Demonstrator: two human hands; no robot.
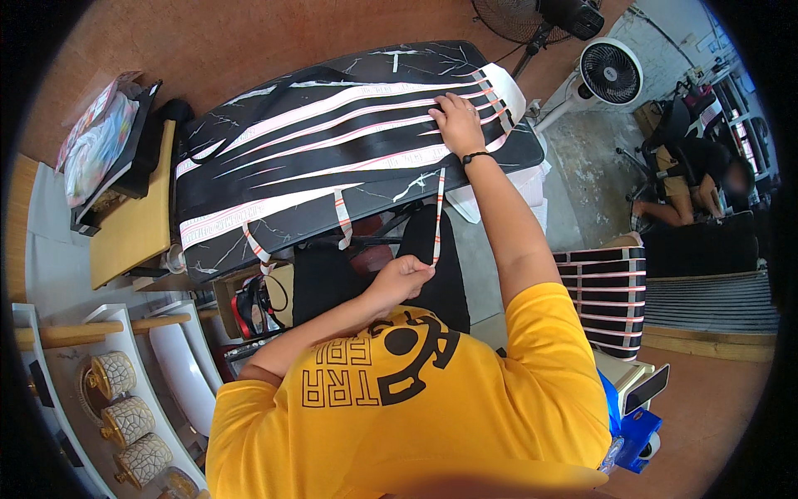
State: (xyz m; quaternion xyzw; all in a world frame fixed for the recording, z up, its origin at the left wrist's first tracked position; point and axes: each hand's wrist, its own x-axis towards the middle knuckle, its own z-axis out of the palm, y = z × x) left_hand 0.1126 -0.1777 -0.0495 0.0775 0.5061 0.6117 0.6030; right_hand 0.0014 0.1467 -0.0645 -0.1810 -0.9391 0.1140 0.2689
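Note:
A black marble-look table (pixel 249 229) carries several long white-and-pink strips (pixel 332 112) laid side by side across its top. My right hand (pixel 456 123), with a black band on its wrist, presses flat on the strips' right ends near the table's far right corner. My left hand (pixel 405 274) is below the table's near edge, its fingers pinched on the lower end of a thin white-and-red strip (pixel 439 212) that hangs down from the tabletop. Two more short strip ends (pixel 342 218) dangle over the same edge. My yellow shirt fills the lower part of the view.
A standing fan (pixel 611 73) and a darker fan (pixel 544 15) are at the back right. Another person sits at the far right (pixel 694 179). A black object wrapped in strips (pixel 611 299) is at my right, a blue box (pixel 636 432) below it. A wooden bench (pixel 133 220), a bag (pixel 104 145) and white shelves with patterned cups (pixel 125 420) are on the left.

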